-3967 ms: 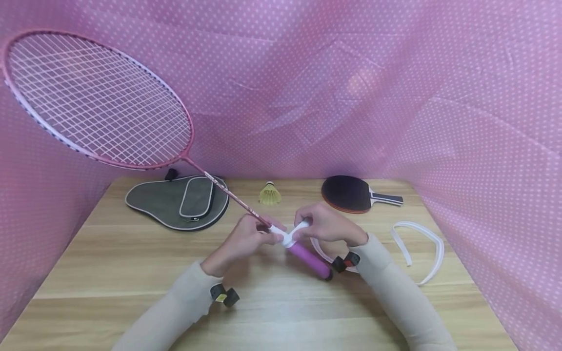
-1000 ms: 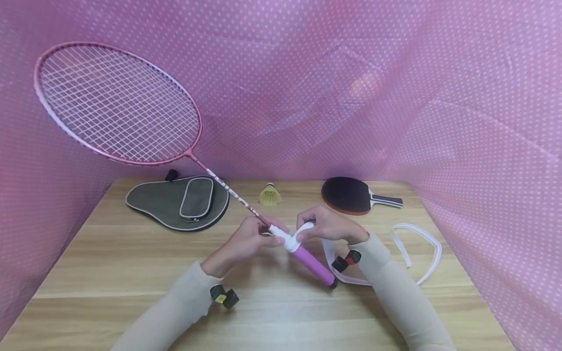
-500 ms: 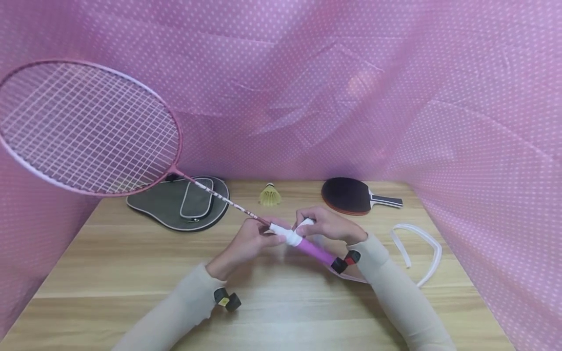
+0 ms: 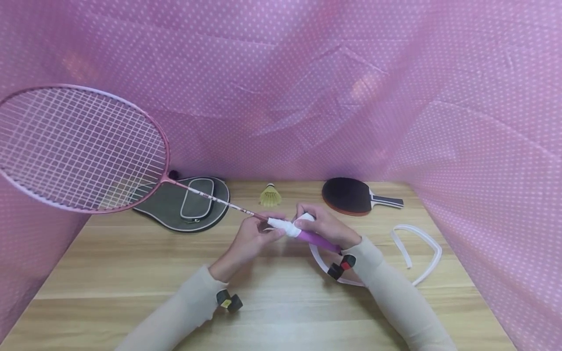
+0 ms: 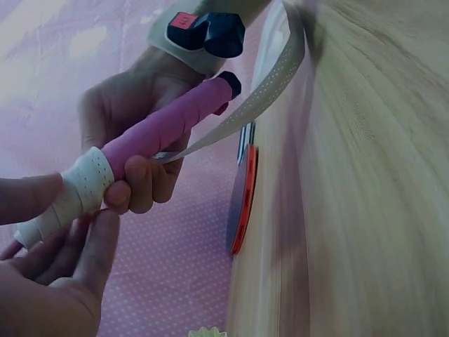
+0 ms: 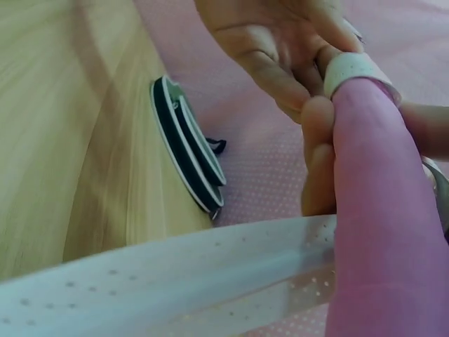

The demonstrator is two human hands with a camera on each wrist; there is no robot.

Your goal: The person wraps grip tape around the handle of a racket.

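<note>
Both hands up over the table (image 4: 131, 273). Left hand (image 4: 252, 239) pinches the racket (image 4: 83, 146) handle at the white-wrapped top, fingers curled round it. Right hand (image 4: 322, 225) grips the pink handle (image 4: 313, 239) just below, thumb on the grip tape (image 4: 291, 228); loose tape tail loops down by the wrist. Racket head hangs off left. Shuttlecock (image 4: 270, 195), paddle (image 4: 351, 194), grey case (image 4: 189, 204) at the back.

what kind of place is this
Probably a makeshift recording booth: a wooden table walled in by pink dotted cloth, with a table tennis paddle, a shuttlecock and a badminton racket laid out.
</note>
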